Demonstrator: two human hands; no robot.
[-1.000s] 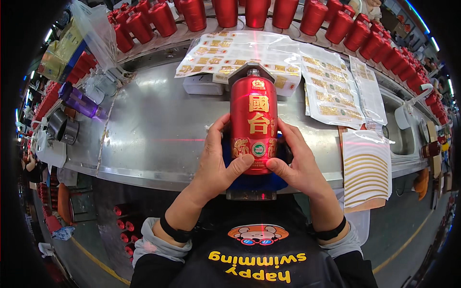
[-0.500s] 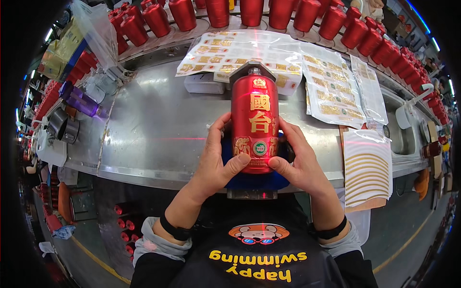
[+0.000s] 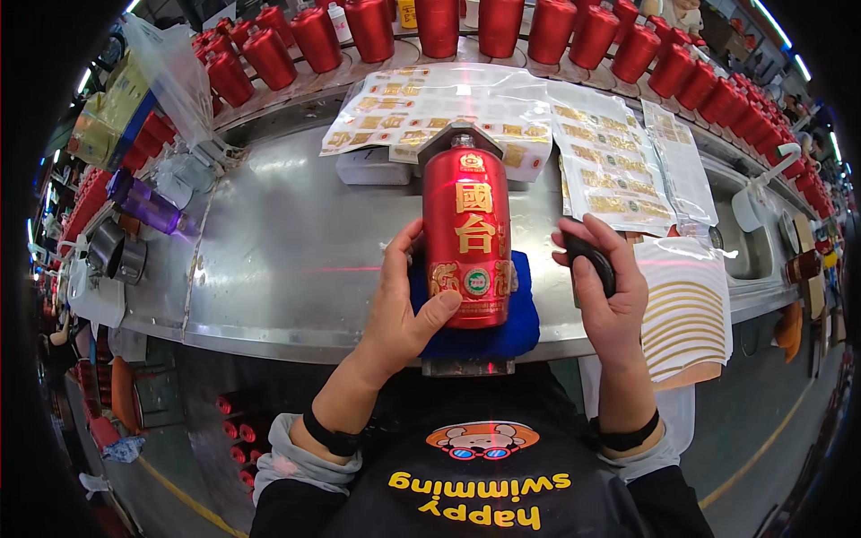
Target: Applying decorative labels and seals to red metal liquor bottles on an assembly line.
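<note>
A red metallic bottle (image 3: 466, 238) with gold lettering and a round green-and-white emblem lies on a blue cloth (image 3: 520, 314), its neck pointing to the far side. My left hand (image 3: 401, 296) grips the bottle's left side, thumb resting on the lower front. To the right of the bottle and apart from it, my right hand (image 3: 610, 291) is closed round a black, rounded, flattish object (image 3: 594, 258), whose exact kind I cannot make out. A dark angular holder (image 3: 437, 142) sits behind the bottle's shoulders.
Sheets of gold labels (image 3: 614, 161) lie beyond the bottle, partly over a white block (image 3: 372, 169). Curved gold strips on white sheets (image 3: 686, 309) are at the right, near a sink (image 3: 740, 242). A purple bottle (image 3: 148, 204) and metal cups (image 3: 121, 247) stand left. Red bottles (image 3: 498, 27) line the conveyor behind.
My right hand has let go of the bottle and moved right, with the black object now in it. My left hand stays on the bottle.
</note>
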